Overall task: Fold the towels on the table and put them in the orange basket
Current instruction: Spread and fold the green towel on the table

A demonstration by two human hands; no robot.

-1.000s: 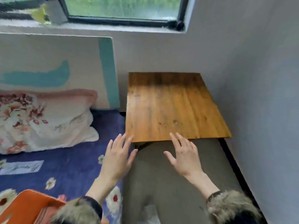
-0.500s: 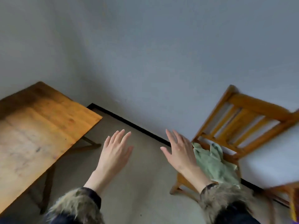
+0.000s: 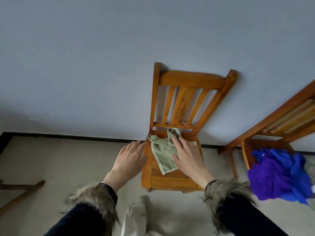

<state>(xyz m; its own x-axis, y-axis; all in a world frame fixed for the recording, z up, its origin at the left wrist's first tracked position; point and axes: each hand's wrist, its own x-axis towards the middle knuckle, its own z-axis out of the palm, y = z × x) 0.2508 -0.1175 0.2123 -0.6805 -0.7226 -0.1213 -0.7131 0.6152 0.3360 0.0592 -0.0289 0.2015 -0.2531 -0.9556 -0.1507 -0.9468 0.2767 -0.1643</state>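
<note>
Over the chair seat: right hand (image 3: 188,156) spread wide, fingers straight, palm down above the green towel (image 3: 162,155); contact looks likely at the fingertips, but no grip is formed. Left hand (image 3: 130,159) also wide and flat, holding nothing, hovering just beside the seat's left edge, apart from the cloth.

Green towel lies crumpled on the seat of the wooden chair (image 3: 172,182), one corner bunched toward the backrest, the near corner pointing at the front of the seat. Chair stands against the grey wall.

Change over the last second: view swung from the bare wooden worktop, rightward past the wall, to this chair. Both hands kept the same open posture throughout; the right has gone from beside the towel to over it. Worktop and orange basket are now out of view.

Reading: the worktop held no towel, so this one is being fetched first. Judged step: pick-up, at the very start of the task; folding and basket placement both remain.

Further out: a second wooden chair (image 3: 265,126) at right carries a blue-purple cloth (image 3: 279,176) heaped on its seat, possibly another item to fold. A wooden leg (image 3: 22,193) shows at lower left on the floor.
</note>
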